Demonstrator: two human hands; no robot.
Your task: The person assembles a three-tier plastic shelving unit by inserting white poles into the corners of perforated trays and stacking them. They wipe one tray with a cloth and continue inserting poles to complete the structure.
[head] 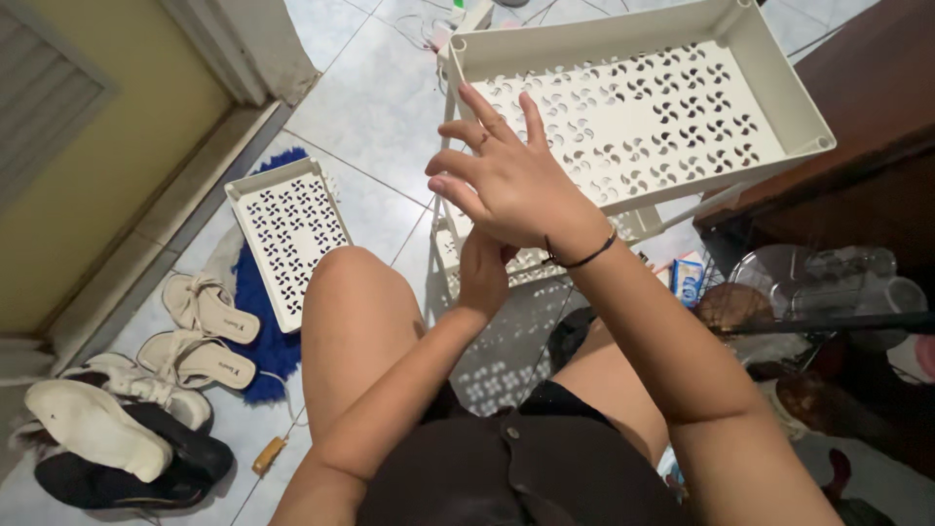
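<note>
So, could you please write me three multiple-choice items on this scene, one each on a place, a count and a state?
1. Where does the small white perforated plastic tray lie?
A. on the blue mat
B. on the dark wooden cabinet
C. on the person's knee

2. How many beige sandals lie beside the mat?
A. one
B. two
C. four

3. How is the right hand held?
A. clenched in a fist
B. fingers spread
C. gripping a shoe

Answers: 1 A, the blue mat shows beneath and beyond the tray; 2 B, a pair lies side by side; 3 B, its fingers fan out before the large white perforated plastic tray, above the left hand.
</note>
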